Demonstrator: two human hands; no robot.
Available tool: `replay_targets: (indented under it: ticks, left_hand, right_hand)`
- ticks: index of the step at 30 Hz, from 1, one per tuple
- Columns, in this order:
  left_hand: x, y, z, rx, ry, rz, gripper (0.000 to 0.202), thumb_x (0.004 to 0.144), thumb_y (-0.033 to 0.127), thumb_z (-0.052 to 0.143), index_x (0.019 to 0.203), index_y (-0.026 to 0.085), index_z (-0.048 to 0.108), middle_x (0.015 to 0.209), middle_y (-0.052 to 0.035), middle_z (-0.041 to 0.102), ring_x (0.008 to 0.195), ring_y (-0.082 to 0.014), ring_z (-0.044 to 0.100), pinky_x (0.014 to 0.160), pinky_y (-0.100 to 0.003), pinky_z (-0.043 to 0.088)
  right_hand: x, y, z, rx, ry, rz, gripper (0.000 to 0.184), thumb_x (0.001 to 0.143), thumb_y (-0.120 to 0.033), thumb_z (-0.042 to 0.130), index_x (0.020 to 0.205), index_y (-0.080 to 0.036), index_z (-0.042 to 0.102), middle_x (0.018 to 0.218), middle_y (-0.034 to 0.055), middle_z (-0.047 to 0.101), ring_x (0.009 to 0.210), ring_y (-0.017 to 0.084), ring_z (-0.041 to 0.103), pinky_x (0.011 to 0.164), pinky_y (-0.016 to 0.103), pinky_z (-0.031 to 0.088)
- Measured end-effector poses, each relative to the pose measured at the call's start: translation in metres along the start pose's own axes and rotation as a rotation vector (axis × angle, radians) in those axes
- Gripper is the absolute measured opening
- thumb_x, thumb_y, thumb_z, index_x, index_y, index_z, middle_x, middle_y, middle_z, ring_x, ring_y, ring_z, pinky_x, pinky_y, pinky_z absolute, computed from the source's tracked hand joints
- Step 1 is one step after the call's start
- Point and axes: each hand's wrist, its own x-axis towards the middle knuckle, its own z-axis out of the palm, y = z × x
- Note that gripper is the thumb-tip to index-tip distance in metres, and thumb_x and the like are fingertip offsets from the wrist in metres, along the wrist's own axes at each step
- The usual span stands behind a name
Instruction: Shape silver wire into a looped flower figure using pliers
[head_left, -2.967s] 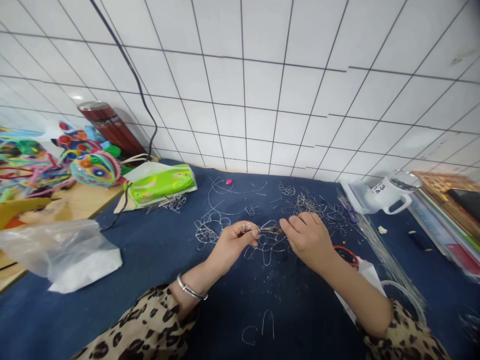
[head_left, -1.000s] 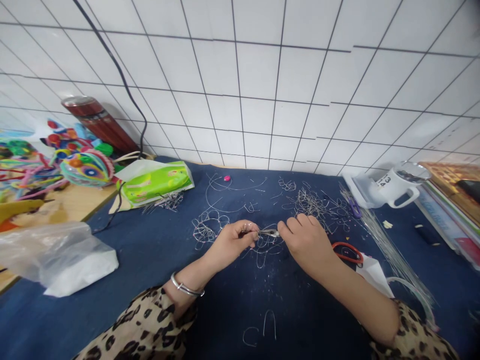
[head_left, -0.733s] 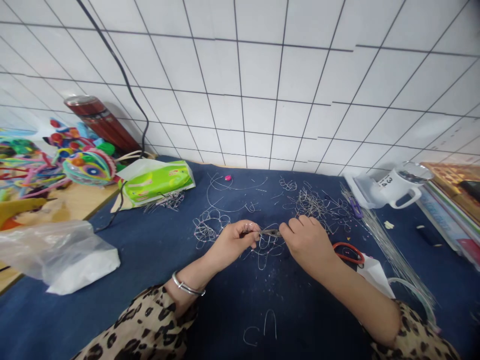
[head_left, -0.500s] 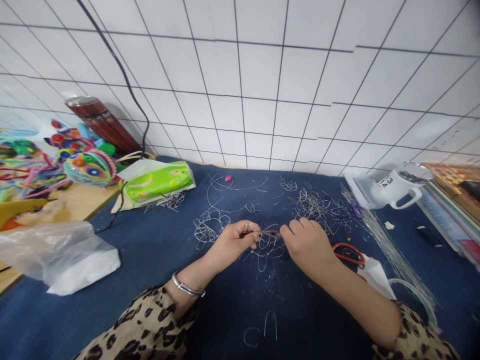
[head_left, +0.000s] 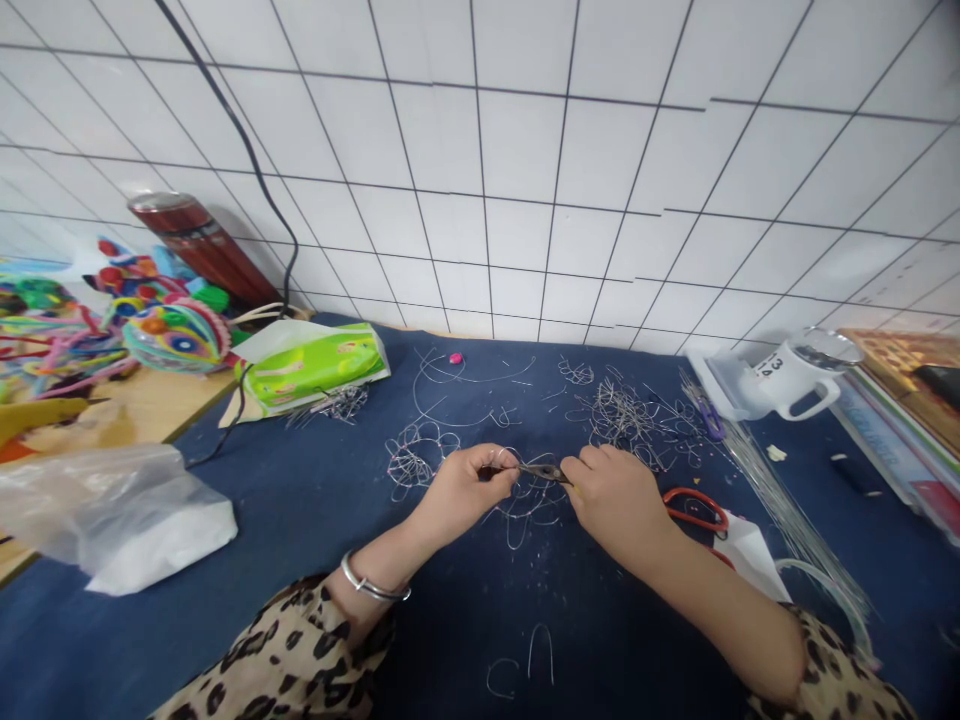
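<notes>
My left hand (head_left: 466,487) is closed in a pinch on a thin silver wire piece (head_left: 504,463) over the blue cloth (head_left: 315,500). My right hand (head_left: 619,492) is wrapped round small pliers (head_left: 546,469), whose dark jaws meet the wire right at my left fingertips. Under both hands lie bent wire loops (head_left: 529,500). A silver bangle (head_left: 373,583) sits on my left wrist.
Wire tangles (head_left: 626,415) and straight rods (head_left: 780,500) lie far right. Red-handled scissors (head_left: 694,508) sit by my right wrist. A white mug (head_left: 799,375), green tissue pack (head_left: 315,365), plastic bag (head_left: 112,515), red flask (head_left: 202,250) and colourful craft pieces (head_left: 90,320) ring the cloth. Two bent wires (head_left: 525,660) lie near me.
Both hands have drifted slightly down and toward me, keeping hold of wire and pliers. The camera has shifted a little.
</notes>
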Motion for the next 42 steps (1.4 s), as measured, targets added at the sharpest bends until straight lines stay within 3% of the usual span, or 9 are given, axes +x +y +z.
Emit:
replay_targets:
  ticks: [10, 23, 34, 42]
  left_hand:
    - [0.000, 0.000, -0.001, -0.064, -0.015, 0.009, 0.010, 0.078, 0.024, 0.056, 0.080, 0.015, 0.059, 0.062, 0.0022, 0.057, 0.058, -0.0097, 0.054, 0.060, -0.021, 0.042]
    - [0.004, -0.004, -0.006, -0.086, -0.095, 0.080, 0.011, 0.082, 0.025, 0.053, 0.083, 0.016, 0.058, 0.069, 0.0011, 0.058, 0.064, -0.0103, 0.055, 0.066, -0.024, 0.044]
    - [0.003, -0.005, -0.005, 0.133, 0.018, 0.184, 0.011, 0.082, 0.024, 0.052, 0.083, 0.017, 0.060, 0.073, -0.0005, 0.059, 0.067, -0.0124, 0.057, 0.065, -0.024, 0.045]
    - [0.001, 0.001, -0.006, 0.042, -0.055, 0.128, 0.011, 0.081, 0.025, 0.053, 0.082, 0.016, 0.058, 0.065, 0.0013, 0.058, 0.060, -0.0100, 0.053, 0.058, -0.022, 0.042]
  right_hand:
    - [0.002, 0.001, 0.004, -0.096, 0.061, -0.054, 0.011, 0.083, -0.013, 0.047, 0.082, -0.019, 0.055, 0.072, 0.0033, 0.049, 0.071, 0.018, 0.039, 0.065, 0.032, 0.022]
    - [0.005, 0.004, -0.006, -0.189, 0.117, -0.118, 0.021, 0.085, -0.011, 0.043, 0.098, -0.016, 0.059, 0.075, 0.0049, 0.049, 0.074, 0.019, 0.038, 0.066, 0.034, 0.024]
    - [0.002, 0.000, -0.011, -0.203, 0.132, -0.087, 0.022, 0.085, -0.012, 0.043, 0.101, -0.016, 0.058, 0.075, 0.0048, 0.049, 0.072, 0.019, 0.039, 0.065, 0.034, 0.026]
    - [0.004, 0.002, -0.007, -0.196, 0.139, -0.116, 0.022, 0.087, -0.013, 0.042, 0.101, -0.016, 0.058, 0.074, 0.0046, 0.050, 0.072, 0.018, 0.039, 0.065, 0.034, 0.026]
